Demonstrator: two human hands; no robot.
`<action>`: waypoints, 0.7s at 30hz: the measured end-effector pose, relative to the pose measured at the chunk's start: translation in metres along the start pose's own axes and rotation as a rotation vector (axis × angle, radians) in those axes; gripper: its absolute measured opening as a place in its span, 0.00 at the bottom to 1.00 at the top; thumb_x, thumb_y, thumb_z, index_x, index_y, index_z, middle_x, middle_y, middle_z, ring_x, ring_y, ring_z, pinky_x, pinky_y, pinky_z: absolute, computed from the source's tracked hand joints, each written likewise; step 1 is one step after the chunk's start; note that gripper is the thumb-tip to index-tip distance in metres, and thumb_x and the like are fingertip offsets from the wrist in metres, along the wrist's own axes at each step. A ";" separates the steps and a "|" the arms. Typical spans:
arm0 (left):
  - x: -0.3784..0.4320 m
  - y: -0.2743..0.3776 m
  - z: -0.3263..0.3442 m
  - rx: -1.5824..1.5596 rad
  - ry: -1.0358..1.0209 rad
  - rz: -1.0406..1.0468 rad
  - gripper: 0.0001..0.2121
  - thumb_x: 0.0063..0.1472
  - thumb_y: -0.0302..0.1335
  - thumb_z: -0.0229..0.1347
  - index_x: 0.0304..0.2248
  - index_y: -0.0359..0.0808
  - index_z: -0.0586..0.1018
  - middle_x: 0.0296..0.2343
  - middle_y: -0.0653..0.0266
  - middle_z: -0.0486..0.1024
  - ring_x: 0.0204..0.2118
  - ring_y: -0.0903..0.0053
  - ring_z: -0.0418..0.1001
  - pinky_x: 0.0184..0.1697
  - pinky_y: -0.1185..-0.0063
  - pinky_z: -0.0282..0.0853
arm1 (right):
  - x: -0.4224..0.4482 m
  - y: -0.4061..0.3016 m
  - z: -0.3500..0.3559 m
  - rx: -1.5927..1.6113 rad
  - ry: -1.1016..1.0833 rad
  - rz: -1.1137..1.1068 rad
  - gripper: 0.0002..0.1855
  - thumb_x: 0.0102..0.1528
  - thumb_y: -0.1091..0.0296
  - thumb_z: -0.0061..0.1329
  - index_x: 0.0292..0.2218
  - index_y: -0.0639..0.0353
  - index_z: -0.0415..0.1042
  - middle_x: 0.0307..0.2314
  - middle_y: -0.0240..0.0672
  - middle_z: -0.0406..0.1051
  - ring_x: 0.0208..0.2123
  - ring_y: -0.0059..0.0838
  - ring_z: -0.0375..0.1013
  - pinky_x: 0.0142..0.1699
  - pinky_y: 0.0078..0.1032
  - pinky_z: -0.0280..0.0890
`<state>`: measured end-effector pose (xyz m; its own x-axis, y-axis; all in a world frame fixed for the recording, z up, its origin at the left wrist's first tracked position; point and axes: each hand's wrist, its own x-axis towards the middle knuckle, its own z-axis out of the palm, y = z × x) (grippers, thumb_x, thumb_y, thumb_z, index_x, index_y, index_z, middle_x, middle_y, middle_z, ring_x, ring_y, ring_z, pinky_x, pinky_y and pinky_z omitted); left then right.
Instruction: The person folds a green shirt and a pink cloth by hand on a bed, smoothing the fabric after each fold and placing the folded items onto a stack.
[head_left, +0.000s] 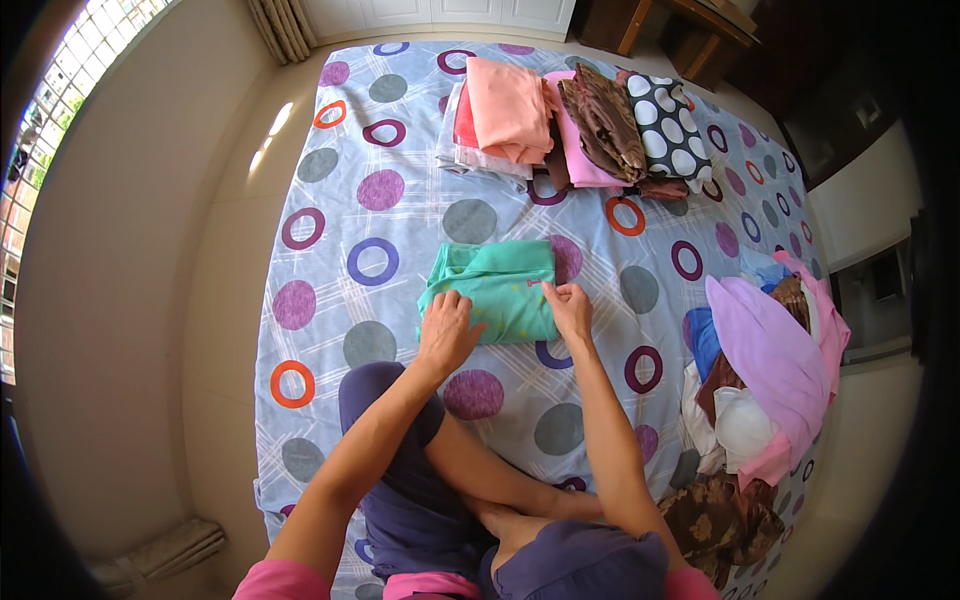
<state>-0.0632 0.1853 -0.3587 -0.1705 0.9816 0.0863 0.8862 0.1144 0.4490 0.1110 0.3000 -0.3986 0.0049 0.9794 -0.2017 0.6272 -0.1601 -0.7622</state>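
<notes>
A folded green garment (499, 300) with small yellow marks and a pink motif lies flat on the bed before my crossed legs. My left hand (448, 330) rests on its left part, fingertips bent down onto the cloth and thumb held apart. At the right edge, my right hand (571, 307) has thumb and fingers closed on the fabric near the pink motif. The garment's top side shows a folded-over band, with loose layers at the upper left corner.
Folded clothes (510, 112) are stacked at the far side, beside folded brown patterned cloth (604, 124) and a black cloth with white dots (670, 131). To my right is a loose heap with a lilac cloth (772, 352), a white bra (742, 424) and brown patterned fabric (720, 517). The bedsheet (322, 262) has printed circles.
</notes>
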 end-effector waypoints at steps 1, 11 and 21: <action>-0.011 0.000 -0.001 0.039 -0.060 0.016 0.20 0.38 0.29 0.58 0.32 0.31 0.66 0.31 0.58 0.62 0.37 0.66 0.59 0.41 0.74 0.57 | -0.010 0.002 -0.006 0.007 -0.041 0.014 0.21 0.40 0.55 0.52 0.26 0.66 0.66 0.21 0.38 0.69 0.24 0.26 0.68 0.31 0.21 0.61; -0.017 -0.019 0.055 0.426 -0.105 -0.014 0.23 0.48 0.22 0.44 0.45 0.23 0.56 0.47 0.48 0.52 0.50 0.59 0.52 0.50 0.72 0.51 | -0.057 0.039 -0.010 -0.191 0.057 -0.313 0.10 0.37 0.68 0.47 0.21 0.67 0.66 0.14 0.40 0.63 0.22 0.40 0.64 0.29 0.33 0.59; -0.007 -0.031 0.036 0.092 -0.073 -0.068 0.22 0.43 0.16 0.45 0.42 0.26 0.60 0.44 0.48 0.57 0.48 0.58 0.55 0.48 0.73 0.54 | -0.046 0.024 -0.007 -0.366 0.156 -0.346 0.07 0.38 0.72 0.38 0.17 0.67 0.61 0.18 0.50 0.64 0.23 0.48 0.63 0.30 0.39 0.58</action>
<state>-0.0743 0.1801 -0.4050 -0.2022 0.9793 -0.0083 0.9099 0.1910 0.3681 0.1312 0.2518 -0.4034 -0.1523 0.9785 0.1389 0.8434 0.2020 -0.4979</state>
